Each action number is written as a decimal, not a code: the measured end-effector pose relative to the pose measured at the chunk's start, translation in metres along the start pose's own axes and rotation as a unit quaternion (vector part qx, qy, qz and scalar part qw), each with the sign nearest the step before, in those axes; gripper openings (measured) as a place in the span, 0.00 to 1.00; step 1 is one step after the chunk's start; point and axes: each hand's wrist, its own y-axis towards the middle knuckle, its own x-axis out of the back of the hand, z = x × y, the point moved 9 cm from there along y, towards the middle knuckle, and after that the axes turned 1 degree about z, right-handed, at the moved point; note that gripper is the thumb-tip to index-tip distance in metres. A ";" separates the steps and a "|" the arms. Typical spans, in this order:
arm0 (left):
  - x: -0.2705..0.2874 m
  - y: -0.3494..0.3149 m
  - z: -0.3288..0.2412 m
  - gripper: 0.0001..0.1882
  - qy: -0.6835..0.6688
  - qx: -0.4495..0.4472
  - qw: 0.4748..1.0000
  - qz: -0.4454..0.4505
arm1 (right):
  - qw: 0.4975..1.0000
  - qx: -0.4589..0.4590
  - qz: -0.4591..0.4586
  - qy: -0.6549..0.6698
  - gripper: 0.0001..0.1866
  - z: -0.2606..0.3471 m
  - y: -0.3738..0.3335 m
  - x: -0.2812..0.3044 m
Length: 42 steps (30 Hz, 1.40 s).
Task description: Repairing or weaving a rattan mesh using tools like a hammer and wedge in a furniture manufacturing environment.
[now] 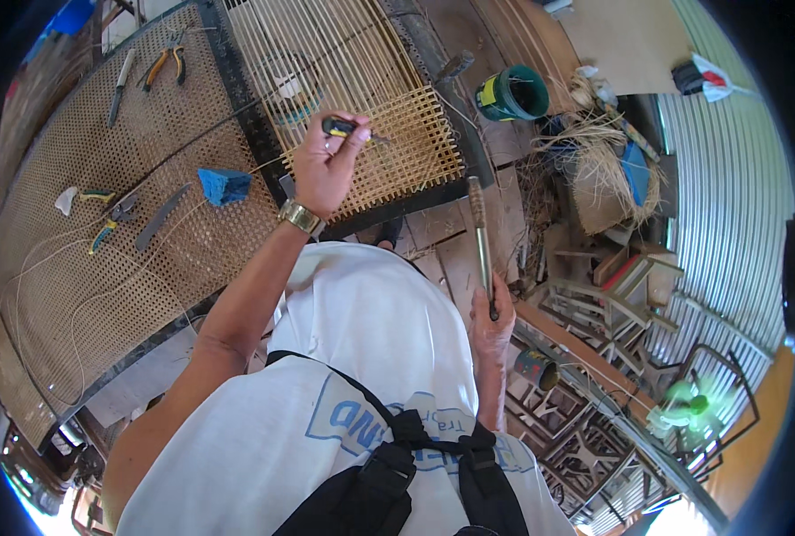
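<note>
My left hand is closed around the black-and-yellow handle of a screwdriver-like tool. Its thin shaft points right, over the woven cane panel; whether the tip touches the weave I cannot tell. Beyond the woven part, loose parallel cane strands run to the far side of the dark frame. Low on the right, my right hand grips the lower end of a long metal rod-like tool. This rod stands beside the frame's right corner, its brownish end pointing away from me.
On the finished cane mesh at left lie orange-handled pliers, a knife, yellow-green pliers, a dark blade and a blue block. A green bucket, cane scraps, stacked wooden frames and a fan stand right.
</note>
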 end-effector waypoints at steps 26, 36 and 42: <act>-0.051 0.008 -0.021 0.13 0.100 -0.067 0.991 0.064 | 0.971 0.226 0.021 -0.079 0.20 0.109 0.051 -0.053; -0.029 0.005 0.000 0.12 -0.049 -0.064 0.997 0.004 | 0.976 0.088 0.171 -0.103 0.21 0.075 0.039 -0.074; -0.026 0.009 -0.013 0.12 0.004 -0.037 0.999 0.000 | 0.970 0.132 0.193 -0.068 0.20 0.085 0.037 -0.088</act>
